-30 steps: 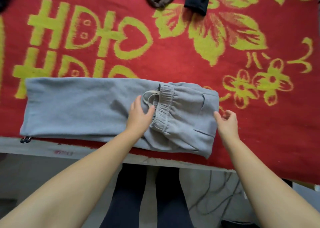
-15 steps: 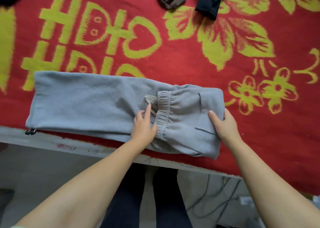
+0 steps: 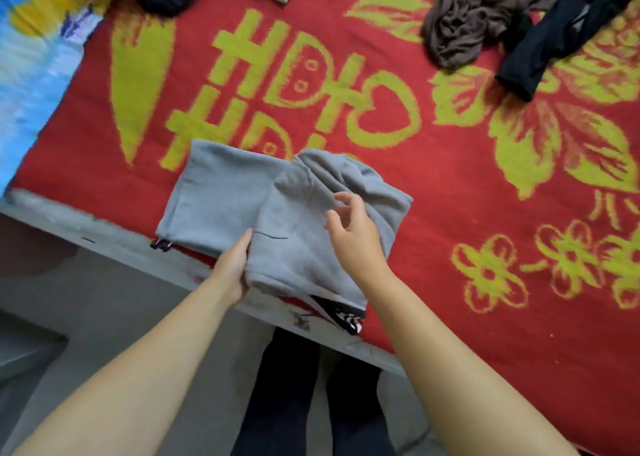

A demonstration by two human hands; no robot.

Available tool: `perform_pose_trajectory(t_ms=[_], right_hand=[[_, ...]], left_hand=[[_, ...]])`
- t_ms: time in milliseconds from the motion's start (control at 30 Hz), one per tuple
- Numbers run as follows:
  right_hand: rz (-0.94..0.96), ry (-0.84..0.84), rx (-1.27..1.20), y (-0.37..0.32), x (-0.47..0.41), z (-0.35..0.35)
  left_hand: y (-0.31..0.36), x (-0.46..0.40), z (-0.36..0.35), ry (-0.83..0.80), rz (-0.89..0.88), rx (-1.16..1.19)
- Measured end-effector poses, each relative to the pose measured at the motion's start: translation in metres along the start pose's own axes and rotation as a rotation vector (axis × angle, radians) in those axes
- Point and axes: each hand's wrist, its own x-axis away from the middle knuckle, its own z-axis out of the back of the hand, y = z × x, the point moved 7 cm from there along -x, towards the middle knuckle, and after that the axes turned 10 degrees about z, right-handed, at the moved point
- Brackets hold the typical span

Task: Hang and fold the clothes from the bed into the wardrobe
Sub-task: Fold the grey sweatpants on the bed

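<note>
Bed covering and floor around the folding spot

A red blanket [image 3: 450, 185] with yellow-green lettering, a heart and flowers is spreading under and beyond the hands, a blue and yellow cloth [image 3: 31, 57] is showing far to their left, and the pale bed edge [image 3: 114, 244] is running below them, with grey floor [image 3: 114, 317] and dark-clad legs [image 3: 287, 396] lying nearer the viewer.

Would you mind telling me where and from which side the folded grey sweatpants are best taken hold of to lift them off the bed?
Probably at the two short ends of the grey sweatpants, coming in from the bed's near edge with one hand under each end. The bundle lies flat in stacked layers, so support from below should keep the fold together. The left hand already grips the near left edge; the right hand hovers above, open.
</note>
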Motion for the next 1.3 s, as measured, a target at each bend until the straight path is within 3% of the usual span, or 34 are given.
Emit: perform_pose_trajectory(t_ms=[67, 167, 267, 333, 400, 600, 700, 867, 967, 1033, 1133, 1200, 1300], right_hand=[[-0.095, 0.141, 0.049, 0.031, 0.001, 0.011], [-0.233, 0.324, 0.162, 0.079, 0.016, 0.037], [-0.411, 0.218, -0.014, 0.113, 0.018, 0.025], [-0.458, 0.095, -0.278, 0.121, 0.010, 0.005], [-0.470, 0.052, -0.358, 0.120, 0.002, -0.003], [-0.352, 0.144, -0.334, 0.064, -0.017, 0.005], [-0.226, 0.086, -0.385, 0.001, -0.030, -0.014], [-0.105, -0.223, -0.473, -0.106, -0.047, -0.115], [0.011, -0.423, -0.321, -0.135, -0.054, -0.180], [0.095, -0.436, -0.178, -0.134, -0.062, -0.202], [0.167, -0.355, 0.155, -0.111, -0.077, -0.198], [0.241, -0.319, 0.372, -0.097, -0.087, -0.187], [0.492, -0.413, 0.727, -0.095, -0.098, -0.202]], left_hand=[[0.027, -0.001, 0.027, 0.046, -0.104, -0.050], [0.040, -0.018, 0.041, 0.115, -0.183, -0.529], [0.044, -0.035, 0.025, 0.065, -0.227, -0.811], [0.044, -0.043, 0.018, 0.015, -0.258, -0.859], [0.044, -0.046, 0.024, 0.022, -0.325, -0.873], [0.041, -0.039, 0.058, 0.481, -0.437, -1.081], [0.057, -0.028, 0.070, 0.449, -0.450, -0.852], [0.089, 0.019, 0.116, 0.225, -0.318, -0.217], [0.112, 0.038, 0.166, 0.214, -0.322, 0.166], [0.125, 0.039, 0.199, 0.272, -0.342, 0.389], [0.144, 0.041, 0.234, 0.618, -0.444, 0.134], [0.164, 0.055, 0.222, 0.894, -0.649, -0.283], [0.177, 0.055, 0.146, 1.015, -0.970, -0.917]])
